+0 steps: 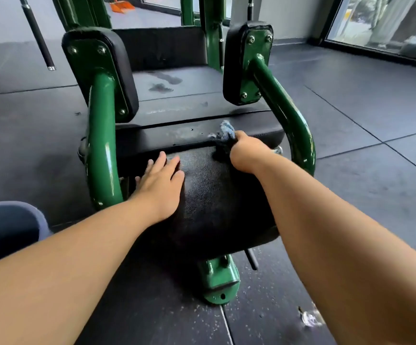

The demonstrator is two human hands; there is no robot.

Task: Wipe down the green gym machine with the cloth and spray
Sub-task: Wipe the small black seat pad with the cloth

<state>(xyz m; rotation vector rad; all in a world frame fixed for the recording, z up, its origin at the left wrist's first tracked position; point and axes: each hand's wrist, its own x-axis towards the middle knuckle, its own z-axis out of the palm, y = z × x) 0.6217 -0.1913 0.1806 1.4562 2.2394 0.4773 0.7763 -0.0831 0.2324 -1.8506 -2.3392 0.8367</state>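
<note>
My right hand (245, 151) grips the cloth (223, 134) at the black pad's (217, 195) far right edge, the unwiped length running leftward toward my flat, open left hand (161, 181).

Dark grey rubber floor tiles (376, 108) with thin seams cover the room. Near the bottom they are speckled with pale flecks (177, 319), and a small crumpled silvery scrap (310, 317) lies at the lower right. Farther back, darker damp-looking patches (163, 83) mark the floor. A black bar (36, 33) with a silver tip slants down at the upper left. An orange dustpan (121, 6) sits on the floor in the distance. A large window (388, 21) fills the upper right, showing blurred daylight outside.
</note>
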